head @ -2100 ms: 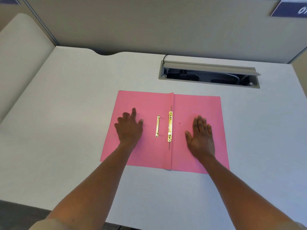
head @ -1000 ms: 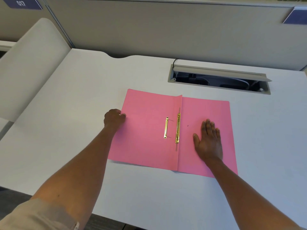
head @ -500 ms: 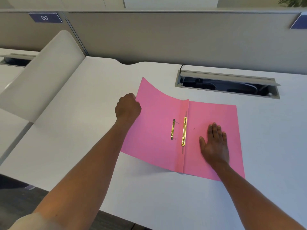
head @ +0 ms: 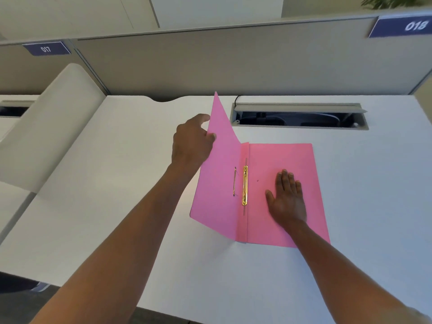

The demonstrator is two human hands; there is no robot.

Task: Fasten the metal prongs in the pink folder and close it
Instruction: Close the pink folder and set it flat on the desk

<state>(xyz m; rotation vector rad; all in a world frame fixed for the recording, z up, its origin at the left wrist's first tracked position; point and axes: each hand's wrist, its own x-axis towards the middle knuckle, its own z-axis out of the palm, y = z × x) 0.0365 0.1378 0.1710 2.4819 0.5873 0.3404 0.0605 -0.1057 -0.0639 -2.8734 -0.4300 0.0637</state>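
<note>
The pink folder [head: 280, 160] lies on the white desk [head: 117, 183]. Its right half is flat; its left flap [head: 222, 171] is raised almost upright. My left hand [head: 190, 143] grips the outer edge of that flap, thumb on the inside. Flat on the right half, palm down with fingers together, rests my right hand [head: 286, 199]. A gold metal fastener bar [head: 244, 185] lies flat along the spine. A second thin gold strip [head: 234, 184] sits on the inside of the raised flap.
An open cable tray slot [head: 299, 116] is set into the desk behind the folder. A grey partition [head: 233, 61] with labels 017 and 018 backs the desk. A curved white divider [head: 51, 127] stands on the left.
My left hand left the flap's surface, took its outer edge and lifted it from flat to nearly upright. My right hand stayed pressed on the right half.
</note>
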